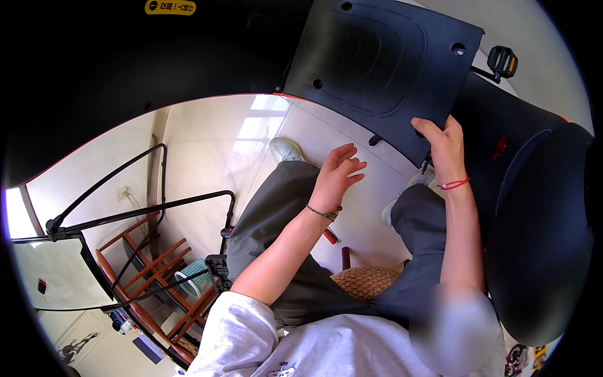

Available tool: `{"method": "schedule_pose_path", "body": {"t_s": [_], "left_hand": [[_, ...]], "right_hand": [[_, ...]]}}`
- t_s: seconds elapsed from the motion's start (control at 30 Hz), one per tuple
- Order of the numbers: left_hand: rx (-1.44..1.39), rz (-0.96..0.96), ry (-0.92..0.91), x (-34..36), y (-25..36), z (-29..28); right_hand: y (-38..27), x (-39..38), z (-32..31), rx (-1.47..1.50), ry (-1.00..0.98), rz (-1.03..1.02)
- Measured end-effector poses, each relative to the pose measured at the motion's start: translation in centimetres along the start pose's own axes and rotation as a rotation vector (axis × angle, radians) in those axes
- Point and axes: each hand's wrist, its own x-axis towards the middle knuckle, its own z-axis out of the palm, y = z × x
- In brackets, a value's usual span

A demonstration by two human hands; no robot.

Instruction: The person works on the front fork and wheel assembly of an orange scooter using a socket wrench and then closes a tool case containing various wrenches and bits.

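Note:
A black plastic footboard panel with ridged curves and screw holes lies between the dark body parts of an electric scooter. At its near right corner, my right hand grips the panel, thumb on top and the other fingers partly hidden at the side. A red cord bracelet circles that wrist. My left hand hangs in the air in front of the panel, fingers apart and holding nothing. Below the panel's near edge sticks out a small black knob.
Beyond the panel's right edge juts a black pedal. A black tube frame stands at the left, with a brown wooden rack and a teal basket behind it. Between my legs shows a woven stool seat.

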Motion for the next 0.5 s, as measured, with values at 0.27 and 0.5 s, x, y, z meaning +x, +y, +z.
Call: {"method": "schedule_pose_path", "body": {"t_s": [0.27, 0.5], "left_hand": [[0.01, 0.01, 0.014, -0.1, 0.2, 0.0], [-0.192, 0.082, 0.226, 3.1, 1.7, -2.0]], "right_hand": [[-0.8, -1.2, 0.9, 0.015, -0.016, 0.034], [-0.6, -1.3, 1.0, 0.022, -0.024, 0.132]]}}
